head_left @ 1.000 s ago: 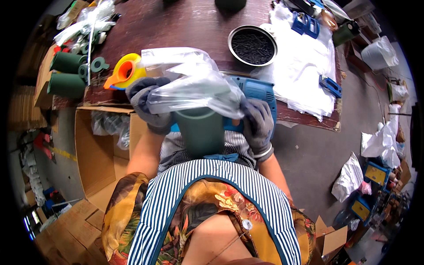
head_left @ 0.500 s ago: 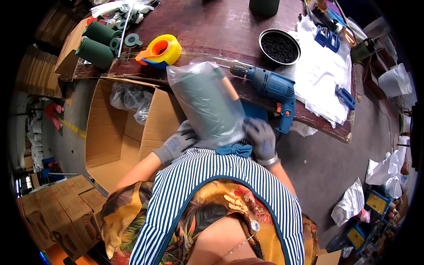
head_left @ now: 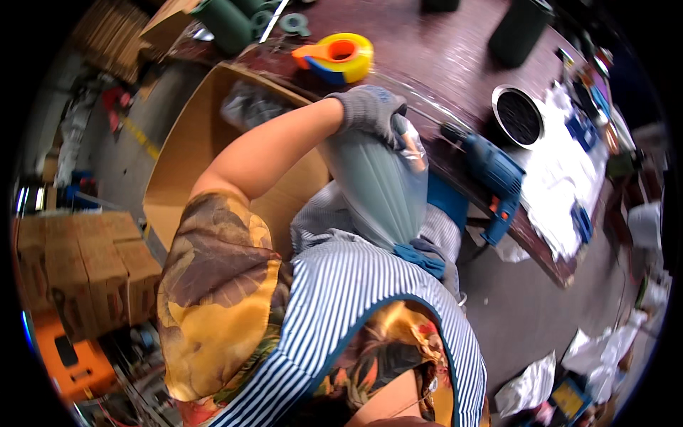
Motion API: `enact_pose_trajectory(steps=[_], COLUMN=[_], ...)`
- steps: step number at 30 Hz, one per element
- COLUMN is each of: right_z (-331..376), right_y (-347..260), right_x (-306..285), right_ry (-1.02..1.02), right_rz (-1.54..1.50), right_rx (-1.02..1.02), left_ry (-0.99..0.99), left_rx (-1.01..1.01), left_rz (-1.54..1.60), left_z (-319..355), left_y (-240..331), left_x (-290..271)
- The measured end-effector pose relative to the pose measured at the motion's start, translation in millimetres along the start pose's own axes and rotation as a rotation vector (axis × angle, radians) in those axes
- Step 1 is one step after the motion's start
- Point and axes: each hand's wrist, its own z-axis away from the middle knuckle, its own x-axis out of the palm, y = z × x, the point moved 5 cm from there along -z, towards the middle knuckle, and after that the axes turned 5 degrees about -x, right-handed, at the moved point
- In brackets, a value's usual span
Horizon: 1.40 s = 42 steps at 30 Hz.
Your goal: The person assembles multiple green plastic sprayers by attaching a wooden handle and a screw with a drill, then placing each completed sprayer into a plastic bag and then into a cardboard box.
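Observation:
A dark green cylinder in a clear plastic bag point(head_left: 377, 185) leans over my lap, its plastic drawn tight toward the lower end. My left hand point(head_left: 373, 114), in a grey glove, curls over the upper end of the bag and grips it. Something tan or orange shows through the plastic beside those fingers. My right hand point(head_left: 440, 262), also gloved, is low by the blue bow point(head_left: 420, 260) of my striped apron, near the bag's lower end. Its fingers are mostly hidden, and I cannot tell what they hold.
An open cardboard box point(head_left: 185, 156) with clear plastic inside stands left of my lap. On the dark red table point(head_left: 420, 43) are a yellow-orange tape dispenser point(head_left: 341, 57), a blue drill point(head_left: 491, 174), a bowl of black screws point(head_left: 518, 116), green cylinders point(head_left: 523, 32) and white bags point(head_left: 569, 185).
My left hand has gone from the bag's lower left side up to its top end. The right hand has dropped toward the bow. My view has turned, shifting the table rightward.

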Motion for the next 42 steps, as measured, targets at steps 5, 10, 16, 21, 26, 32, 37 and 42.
enact_pose_trajectory(steps=[5, 10, 16, 21, 26, 32, 37, 42], right_z=[-33, -76, -106, -107, -110, -113, -100, -80], right_y=[16, 19, 18, 21, 6, -46, -61, -62], right_x=[21, 10, 8, 17, 6, -51, -102, -131], right_ry=[0.081, 0.06, 0.008, -0.017, -0.119, 0.182, 0.497, 0.682], right_rz=[-0.332, 0.068, 0.166, 0.2, 0.412, 0.617, 0.828, 1.061], right_rx=[0.047, 0.054, 0.148, 0.182, 0.085, 0.048, -0.011, 0.186], left_ry=[0.257, 0.961, 0.113, -0.169, 0.03, 0.086, 0.836, 1.376], left_rx=[-0.285, -0.727, -0.746, -0.479, -0.03, -0.001, 0.328, -0.19], left_rz=[0.546, 0.64, -0.271, -0.398, -0.081, -0.326, -0.156, -0.14], left_z=[172, 392, 301, 162, 149, 36, -225, -360], left_y=[-66, -128, -200, -194, -227, -123, 16, 94], left_x=[-13, -67, 57, 214, 219, -97, -219, -239])
